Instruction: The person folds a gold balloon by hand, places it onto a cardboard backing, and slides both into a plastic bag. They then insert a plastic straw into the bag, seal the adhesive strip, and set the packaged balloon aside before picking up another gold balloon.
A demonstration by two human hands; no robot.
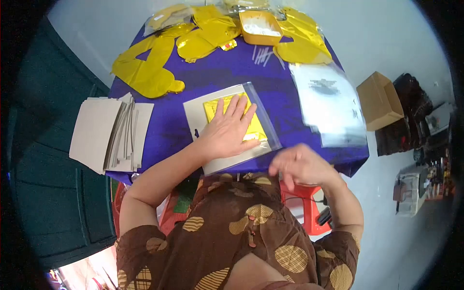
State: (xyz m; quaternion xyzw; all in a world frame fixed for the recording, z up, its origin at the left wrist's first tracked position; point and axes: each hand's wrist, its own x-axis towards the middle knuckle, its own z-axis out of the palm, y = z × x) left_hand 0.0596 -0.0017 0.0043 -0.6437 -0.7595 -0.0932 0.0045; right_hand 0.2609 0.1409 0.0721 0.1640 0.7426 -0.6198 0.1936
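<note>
My left hand (227, 128) lies flat with fingers spread on a folded gold foil balloon (257, 126). The foil packet rests on a pale card (193, 110) inside a clear plastic bag (263, 113), whose flap edge runs along the right side. My right hand (304, 166) hovers near the table's front edge, just right of the bag's lower corner. Its fingers are loosely bent and apart, slightly blurred, with nothing visible in them.
A stack of cards (96, 130) stands at the left edge. Flat gold foil balloons (150, 72) lie across the back around an orange tub (261, 36) and thin white straws (263, 55). Clear bags (328, 106) are piled at right. Beyond the table sits a cardboard box (379, 101).
</note>
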